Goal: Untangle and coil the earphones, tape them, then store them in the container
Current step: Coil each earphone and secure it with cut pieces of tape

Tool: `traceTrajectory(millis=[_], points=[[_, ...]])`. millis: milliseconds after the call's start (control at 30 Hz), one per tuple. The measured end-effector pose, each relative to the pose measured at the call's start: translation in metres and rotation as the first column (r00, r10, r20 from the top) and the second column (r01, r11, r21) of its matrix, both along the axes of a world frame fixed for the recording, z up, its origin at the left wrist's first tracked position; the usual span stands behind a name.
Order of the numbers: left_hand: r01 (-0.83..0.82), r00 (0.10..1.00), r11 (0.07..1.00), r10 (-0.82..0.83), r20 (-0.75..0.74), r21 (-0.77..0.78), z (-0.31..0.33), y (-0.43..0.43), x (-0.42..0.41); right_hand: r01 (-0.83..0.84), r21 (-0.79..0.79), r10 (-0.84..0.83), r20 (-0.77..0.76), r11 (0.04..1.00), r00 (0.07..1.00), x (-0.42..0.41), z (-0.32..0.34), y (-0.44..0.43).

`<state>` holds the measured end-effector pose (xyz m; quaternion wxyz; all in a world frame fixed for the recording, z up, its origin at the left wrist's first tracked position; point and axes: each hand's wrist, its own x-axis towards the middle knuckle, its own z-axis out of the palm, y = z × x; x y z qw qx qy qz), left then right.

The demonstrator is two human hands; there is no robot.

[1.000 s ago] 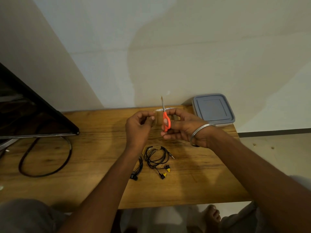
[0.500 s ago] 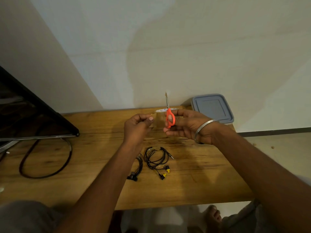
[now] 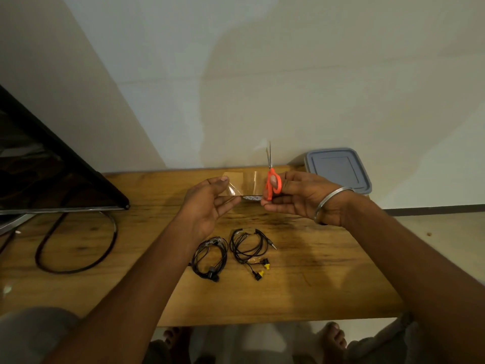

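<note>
Above earphones (image 3: 211,272), right hand (image 3: 304,199) holds scissors (image 3: 268,191), perhaps tape (image 3: 244,182).

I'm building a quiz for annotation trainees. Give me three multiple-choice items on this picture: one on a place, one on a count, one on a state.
1. Where on the wooden table does the lidded container stand?
A) at the near edge
B) under the screen
C) in the far right corner, by the wall

2. How many coiled sets of earphones lie on the table?
A) one
B) two
C) four

3. What is the left hand doing?
A) pinching the end of a stretched clear tape strip
B) lying flat on the table
C) gripping a cable

Key:
1 C: it sits at the back right, against the wall.
2 B: a black-budded coil lies beside a yellow-tipped coil.
3 A: the strip runs from its fingers to the right hand, which also holds the orange scissors.
</note>
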<state>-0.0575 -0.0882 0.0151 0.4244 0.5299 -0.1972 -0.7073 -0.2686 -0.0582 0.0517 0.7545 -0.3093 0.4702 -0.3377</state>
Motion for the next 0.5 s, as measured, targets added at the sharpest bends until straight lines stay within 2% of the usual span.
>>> traceTrajectory(millis=[167,333,433,500], points=[[0.015,1.0,0.998,-0.015,-0.008,-0.053,-0.001,-0.004,-0.002,-0.239,0.03,0.239,0.008,0.97,0.971,0.004,-0.008,0.004],[-0.015,1.0,0.997,0.017,0.026,-0.077,-0.005,-0.01,-0.001,-0.467,0.061,0.465,0.05,0.882,0.884,0.009,-0.025,0.01],[-0.036,0.999,0.997,0.038,0.03,-0.07,-0.007,-0.012,-0.004,-0.5,0.08,0.495,0.071,0.862,0.866,0.017,-0.034,0.014],[-0.034,0.999,0.996,0.037,0.037,-0.08,-0.007,-0.013,-0.006,-0.451,0.081,0.443,0.103,0.889,0.891,0.023,-0.04,0.014]])
